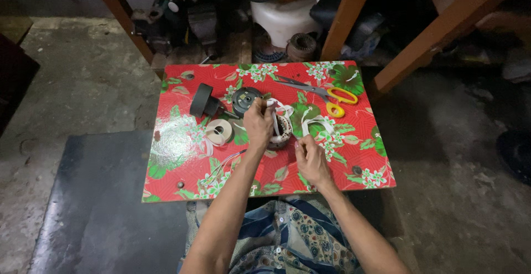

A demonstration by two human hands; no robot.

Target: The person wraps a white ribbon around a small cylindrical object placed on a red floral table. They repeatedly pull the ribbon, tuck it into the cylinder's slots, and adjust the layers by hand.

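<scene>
A person sits at a low table covered in red floral oilcloth. The left hand pinches a strip of white fabric tape above a round motor stator with copper windings, which rests near the table's centre. The right hand, just beside the stator, is closed with fingertips pinched; what it holds is too small to tell. Yellow-handled scissors, a roll of white tape and a black round motor cover lie nearby.

One pair of scissors, one tape roll, two hands
</scene>
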